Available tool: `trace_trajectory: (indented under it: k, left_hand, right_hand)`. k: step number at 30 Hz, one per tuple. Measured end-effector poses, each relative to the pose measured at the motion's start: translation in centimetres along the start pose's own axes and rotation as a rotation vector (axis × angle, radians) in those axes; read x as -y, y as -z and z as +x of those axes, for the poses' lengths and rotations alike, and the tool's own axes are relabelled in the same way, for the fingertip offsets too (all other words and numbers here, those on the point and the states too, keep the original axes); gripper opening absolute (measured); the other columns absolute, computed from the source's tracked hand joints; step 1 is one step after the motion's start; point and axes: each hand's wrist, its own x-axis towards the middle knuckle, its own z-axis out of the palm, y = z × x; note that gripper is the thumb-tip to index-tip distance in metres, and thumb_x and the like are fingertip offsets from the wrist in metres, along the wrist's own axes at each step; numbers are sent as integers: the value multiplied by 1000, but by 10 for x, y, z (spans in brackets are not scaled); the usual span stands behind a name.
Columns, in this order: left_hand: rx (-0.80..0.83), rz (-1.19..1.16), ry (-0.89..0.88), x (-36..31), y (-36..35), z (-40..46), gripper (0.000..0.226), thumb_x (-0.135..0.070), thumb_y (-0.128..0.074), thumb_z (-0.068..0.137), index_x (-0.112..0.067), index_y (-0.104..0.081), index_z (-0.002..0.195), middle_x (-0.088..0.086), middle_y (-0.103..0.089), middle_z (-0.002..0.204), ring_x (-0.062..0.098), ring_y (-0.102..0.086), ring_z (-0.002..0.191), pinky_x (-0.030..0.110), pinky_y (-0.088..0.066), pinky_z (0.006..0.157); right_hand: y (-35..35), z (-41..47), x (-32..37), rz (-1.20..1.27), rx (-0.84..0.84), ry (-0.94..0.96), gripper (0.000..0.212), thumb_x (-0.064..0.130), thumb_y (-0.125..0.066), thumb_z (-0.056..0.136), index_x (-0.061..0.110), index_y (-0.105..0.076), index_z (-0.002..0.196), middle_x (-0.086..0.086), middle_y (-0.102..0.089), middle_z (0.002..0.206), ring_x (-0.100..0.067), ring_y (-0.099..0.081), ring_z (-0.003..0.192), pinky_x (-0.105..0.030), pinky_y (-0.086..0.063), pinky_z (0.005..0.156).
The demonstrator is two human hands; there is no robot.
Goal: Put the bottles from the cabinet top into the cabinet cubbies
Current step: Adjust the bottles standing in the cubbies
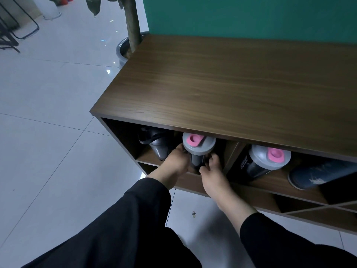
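The shaker bottle (199, 147), grey lid with a pink flip cap, stands in the left cubby (123, 138) at the picture's six o'clock. The left hand (176, 161) wraps its dark body from nine o'clock, the right hand (211, 172) from three, both clasping it. It looks like smooth, rigid plastic, probably light and slippery; low on the body seems the surest hold. At its nine o'clock leans a grey bottle (156, 146). At three o'clock, the next cubby holds a second shaker (264, 161) with white lettering too small to read, and a scuffed blue bottle (318, 176). The cabinet top (231, 84) shows no bottles.

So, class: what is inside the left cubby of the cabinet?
Two bottles: a dark one at left, and a pink-capped shaker gripped by both hands. The cabinet top hides the back.
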Motion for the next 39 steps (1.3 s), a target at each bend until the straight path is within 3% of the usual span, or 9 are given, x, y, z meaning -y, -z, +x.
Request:
trace_trajectory:
  k: [5, 8, 13, 20, 23, 25, 29, 34, 39]
  left_hand:
    - [35, -71, 3, 0, -1, 0, 52, 0, -37, 98, -16, -52, 144, -6, -62, 87, 11, -46, 73, 26, -38, 64]
    - [43, -108, 24, -1, -1, 1, 47, -1, -39, 97, -18, -54, 138, -5, -61, 92, 14, -51, 84, 33, -46, 79]
    - [-3, -168, 265, 15, 16, 2, 20, -6, -44, 97, -15, -54, 82, 10, -51, 101, 26, -52, 98, 44, -50, 89]
    - [-310, -191, 248, 49, 80, 10, 24, -5, -35, 99, -8, -58, 107, 10, -56, 89, 24, -56, 80, 36, -49, 72]
    - [-331, -7, 62, 59, 91, 11, 48, 2, -32, 96, -15, -57, 133, 7, -62, 103, 20, -57, 78, 31, -47, 61]
    - [-330, 54, -64, 58, 93, 17, 55, 2, -32, 97, -16, -51, 145, 4, -66, 121, 24, -63, 99, 34, -52, 75]
    - [-264, -5, -224, 48, 102, 29, 54, -3, -36, 94, -17, -53, 143, -3, -68, 126, 13, -63, 112, 29, -48, 98]
    - [-204, -15, -261, 47, 101, 29, 53, 2, -35, 95, -19, -57, 138, 8, -70, 121, 22, -60, 94, 34, -49, 90]
    - [-191, -106, -219, 65, 97, 20, 69, 10, -33, 85, -29, -53, 138, -19, -68, 117, -3, -62, 108, 11, -46, 82]
  right_hand:
    - [6, 6, 5, -4, 12, 1, 59, 2, -38, 97, 16, -24, 153, -7, -37, 157, -24, -39, 140, -25, -28, 100]
    - [6, 2, 8, -37, 12, -18, 64, 5, -38, 99, 17, -15, 157, -10, -31, 162, -27, -35, 145, -26, -28, 102]
    - [2, -11, -3, -177, 83, -107, 54, 14, -42, 102, 12, -27, 154, -17, -43, 153, -34, -45, 138, -38, -37, 110]
    - [-23, -19, -4, -142, 277, -69, 53, 6, -39, 102, 12, -31, 154, -6, -39, 159, -14, -37, 145, -17, -27, 108]
    - [-45, -17, 6, -90, 318, -11, 58, 4, -36, 103, 14, -18, 158, -3, -25, 165, -14, -27, 151, -24, -19, 120]
    - [-59, -14, 15, -38, 325, -11, 62, 5, -34, 104, 21, -10, 159, -2, -18, 167, -14, -22, 153, -33, -16, 125]
    - [-75, 0, 33, -90, 211, 5, 63, 11, -42, 102, 22, -15, 157, -8, -35, 159, -26, -38, 145, -35, -33, 113]
    - [-93, 14, 45, -93, 152, -3, 71, 29, -41, 83, 36, -22, 151, -3, -38, 155, -24, -37, 145, -41, -32, 118]
    - [-93, 30, 42, -168, 167, 21, 72, 30, -38, 83, 34, -19, 152, -7, -35, 159, -31, -35, 146, -47, -31, 118]
